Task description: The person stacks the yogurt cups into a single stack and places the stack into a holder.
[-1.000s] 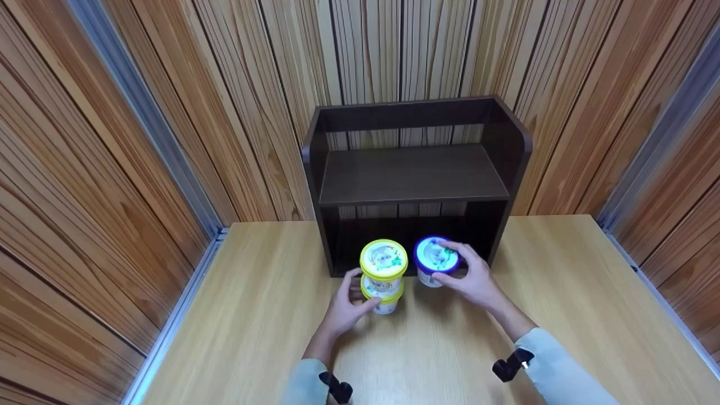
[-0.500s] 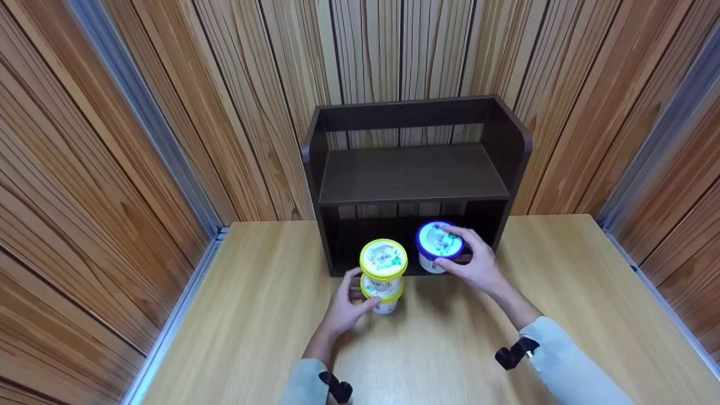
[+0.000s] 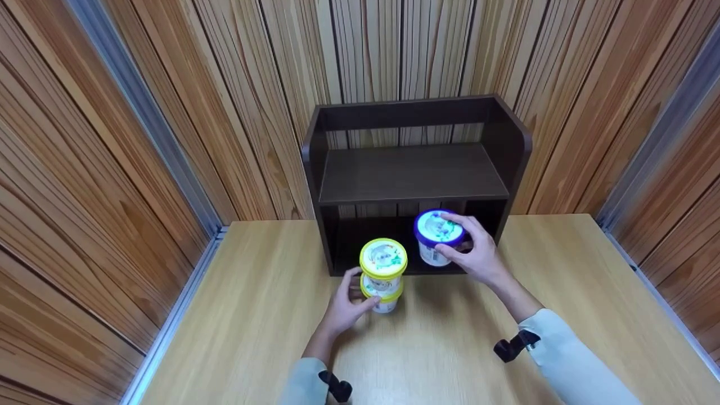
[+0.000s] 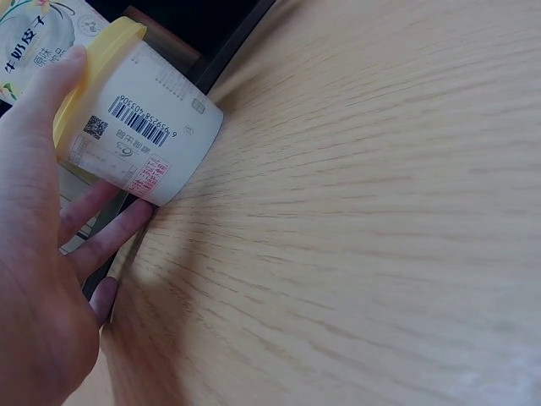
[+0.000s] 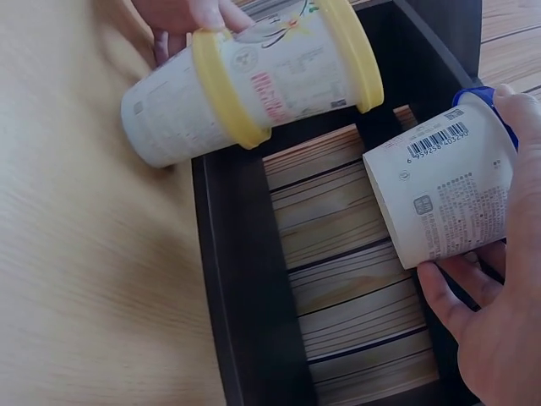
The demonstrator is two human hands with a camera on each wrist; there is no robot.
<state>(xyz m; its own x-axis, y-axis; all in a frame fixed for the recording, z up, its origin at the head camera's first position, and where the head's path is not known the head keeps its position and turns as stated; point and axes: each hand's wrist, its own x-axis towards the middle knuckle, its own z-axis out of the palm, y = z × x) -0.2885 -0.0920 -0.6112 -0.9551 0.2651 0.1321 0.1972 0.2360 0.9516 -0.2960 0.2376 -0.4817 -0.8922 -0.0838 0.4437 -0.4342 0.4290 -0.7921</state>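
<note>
In the head view, two white tubs with yellow lids stand stacked on the table in front of the shelf. My left hand (image 3: 344,306) holds the lower tub (image 4: 144,118), thumb near its lid and fingers around the far side. On top of it sits the upper tub (image 3: 383,259), untouched by my fingers. My right hand (image 3: 478,256) grips a white tub with a blue lid (image 3: 434,253), fingers over the lid and side. This tub is upright at the front of the shelf's lower compartment; whether its base touches the shelf floor I cannot tell.
The dark brown two-tier shelf (image 3: 413,174) stands at the back of the light wooden table (image 3: 270,315). Its side panels rise to the left and right of the tubs, with the middle board above the lower compartment. Wood-panelled walls (image 3: 270,112) close in behind and at both sides.
My right hand has carried the blue-lidded tub away from me, from before the shelf's front edge into the lower compartment's opening. The left hand and the yellow-lidded stack have stayed put.
</note>
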